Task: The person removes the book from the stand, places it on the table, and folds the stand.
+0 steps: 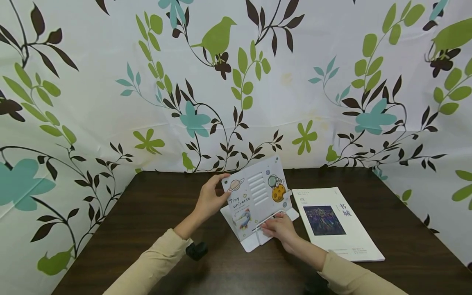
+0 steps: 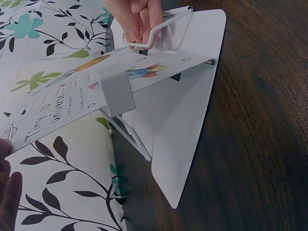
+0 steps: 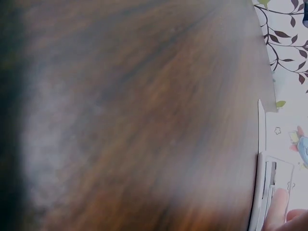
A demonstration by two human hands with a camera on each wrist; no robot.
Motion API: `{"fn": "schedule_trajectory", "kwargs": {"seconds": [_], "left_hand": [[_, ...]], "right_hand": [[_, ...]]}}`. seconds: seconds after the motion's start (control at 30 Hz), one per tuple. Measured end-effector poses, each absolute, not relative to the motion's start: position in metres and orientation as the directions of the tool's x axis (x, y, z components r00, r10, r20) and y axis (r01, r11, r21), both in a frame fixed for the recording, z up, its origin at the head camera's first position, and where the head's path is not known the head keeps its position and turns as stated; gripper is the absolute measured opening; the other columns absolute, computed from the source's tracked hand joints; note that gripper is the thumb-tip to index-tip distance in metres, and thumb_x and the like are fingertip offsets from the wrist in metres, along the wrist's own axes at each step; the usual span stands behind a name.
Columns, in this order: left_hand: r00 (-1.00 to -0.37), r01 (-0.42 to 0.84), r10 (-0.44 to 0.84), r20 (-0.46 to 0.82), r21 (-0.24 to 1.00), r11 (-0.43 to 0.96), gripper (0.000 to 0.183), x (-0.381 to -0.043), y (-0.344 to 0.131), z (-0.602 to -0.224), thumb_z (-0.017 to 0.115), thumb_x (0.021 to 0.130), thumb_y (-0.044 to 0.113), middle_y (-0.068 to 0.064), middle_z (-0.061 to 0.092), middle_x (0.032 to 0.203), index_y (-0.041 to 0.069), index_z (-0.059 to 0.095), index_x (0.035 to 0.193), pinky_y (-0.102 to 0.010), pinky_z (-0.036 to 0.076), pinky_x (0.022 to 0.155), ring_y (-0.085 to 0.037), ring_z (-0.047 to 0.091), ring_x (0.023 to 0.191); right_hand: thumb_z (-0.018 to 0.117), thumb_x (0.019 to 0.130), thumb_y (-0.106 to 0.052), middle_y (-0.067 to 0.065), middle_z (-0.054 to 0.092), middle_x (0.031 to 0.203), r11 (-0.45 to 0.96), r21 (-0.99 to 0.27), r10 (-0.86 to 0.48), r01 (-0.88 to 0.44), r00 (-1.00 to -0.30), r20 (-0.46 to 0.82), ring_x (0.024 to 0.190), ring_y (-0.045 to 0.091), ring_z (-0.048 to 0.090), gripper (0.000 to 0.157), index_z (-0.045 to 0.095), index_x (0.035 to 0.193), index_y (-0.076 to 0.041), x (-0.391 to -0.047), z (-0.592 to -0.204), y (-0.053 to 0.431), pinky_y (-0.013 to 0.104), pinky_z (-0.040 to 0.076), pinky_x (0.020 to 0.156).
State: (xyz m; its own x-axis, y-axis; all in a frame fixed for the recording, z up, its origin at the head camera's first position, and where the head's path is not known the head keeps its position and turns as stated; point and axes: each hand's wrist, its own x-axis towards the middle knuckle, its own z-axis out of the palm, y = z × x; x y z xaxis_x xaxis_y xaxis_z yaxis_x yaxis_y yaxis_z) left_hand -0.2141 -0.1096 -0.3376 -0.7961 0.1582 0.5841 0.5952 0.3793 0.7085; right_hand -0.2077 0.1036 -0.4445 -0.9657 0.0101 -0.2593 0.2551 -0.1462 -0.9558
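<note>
A white metal book stand (image 1: 263,207) printed with "Tiny universe", a planet, a rocket and an astronaut stands tilted near the table's middle. My left hand (image 1: 211,196) grips the upper left corner of its panel, thumb on the printed face. At the panel's lower edge, my right hand (image 1: 282,229) pinches the white wire page holder (image 2: 168,22). The left wrist view shows the panel raised at an angle above the flat base plate (image 2: 187,110), with wire support legs (image 2: 134,139) behind it. In the right wrist view only some fingertips (image 3: 276,207) show, beside the stand's edge.
A white book (image 1: 321,196) with a dark picture on its cover lies flat on the dark wood table (image 1: 155,205), right of the stand. A patterned cloth (image 1: 280,102) with leaves and birds hangs behind the table's far edge.
</note>
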Motion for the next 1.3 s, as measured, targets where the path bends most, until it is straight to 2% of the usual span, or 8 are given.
{"fn": "schedule_trajectory", "kwargs": {"seconds": [0.27, 0.5, 0.7, 0.87, 1.1, 1.3], "left_hand": [[-0.797, 0.594, 0.153, 0.585, 0.711, 0.375, 0.042, -0.213, -0.109, -0.337, 0.062, 0.071, -0.018, -0.025, 0.055, 0.107, -0.013, 0.053, 0.112, -0.040, 0.052, 0.067, -0.035, 0.056, 0.086], [-0.802, 0.585, 0.144, 0.580, 0.714, 0.385, 0.045, -0.215, -0.110, -0.343, 0.063, 0.069, -0.019, -0.024, 0.056, 0.104, -0.013, 0.053, 0.113, -0.037, 0.053, 0.067, -0.033, 0.057, 0.084], [-0.812, 0.572, 0.145, 0.566, 0.721, 0.390, 0.051, -0.226, -0.117, -0.364, 0.068, 0.068, -0.016, -0.016, 0.058, 0.104, -0.005, 0.055, 0.117, -0.031, 0.053, 0.066, -0.026, 0.057, 0.086], [-0.814, 0.572, 0.151, 0.562, 0.725, 0.384, 0.055, -0.220, -0.119, -0.369, 0.070, 0.067, -0.014, -0.011, 0.059, 0.101, 0.000, 0.056, 0.118, -0.028, 0.053, 0.066, -0.022, 0.058, 0.083], [-0.761, 0.641, 0.185, 0.622, 0.677, 0.363, 0.055, -0.193, -0.110, -0.356, 0.071, 0.064, -0.017, -0.021, 0.057, 0.098, -0.011, 0.052, 0.116, -0.039, 0.053, 0.065, -0.032, 0.060, 0.079], [-0.704, 0.691, 0.179, 0.687, 0.605, 0.395, 0.057, -0.196, -0.106, -0.373, 0.075, 0.065, -0.008, -0.011, 0.059, 0.102, -0.003, 0.054, 0.118, -0.028, 0.053, 0.066, -0.023, 0.060, 0.083]], "right_hand": [[0.045, 0.088, 0.007, 0.023, 0.056, 0.093, -0.154, -0.956, 0.038, 0.250, -0.965, -0.259, 0.068, 0.016, 0.063, 0.038, 0.020, 0.116, 0.009, -0.210, -0.444, 0.098, 0.031, 0.054, 0.066], [0.045, 0.086, 0.009, 0.018, 0.057, 0.084, -0.168, -0.949, 0.036, 0.266, -0.961, -0.276, 0.065, 0.015, 0.063, 0.032, 0.023, 0.110, 0.006, -0.213, -0.442, 0.097, 0.031, 0.054, 0.065], [0.045, 0.084, 0.011, 0.016, 0.057, 0.077, -0.172, -0.940, 0.031, 0.294, -0.952, -0.303, 0.061, 0.016, 0.062, 0.031, 0.024, 0.107, 0.006, -0.216, -0.439, 0.100, 0.031, 0.054, 0.063], [0.045, 0.082, 0.013, 0.014, 0.055, 0.074, -0.143, -0.942, -0.007, 0.303, -0.952, -0.305, 0.057, 0.015, 0.060, 0.029, 0.028, 0.105, 0.008, -0.220, -0.439, 0.104, 0.030, 0.054, 0.061], [0.044, 0.081, 0.011, 0.014, 0.052, 0.076, -0.065, -0.951, -0.040, 0.303, -0.953, -0.301, 0.059, 0.015, 0.057, 0.031, 0.031, 0.108, 0.010, -0.230, -0.438, 0.114, 0.028, 0.053, 0.058], [0.045, 0.080, 0.009, 0.012, 0.051, 0.076, -0.005, -0.952, -0.074, 0.305, -0.950, -0.304, 0.059, 0.014, 0.054, 0.034, 0.032, 0.112, 0.010, -0.239, -0.438, 0.122, 0.026, 0.051, 0.056]]}}
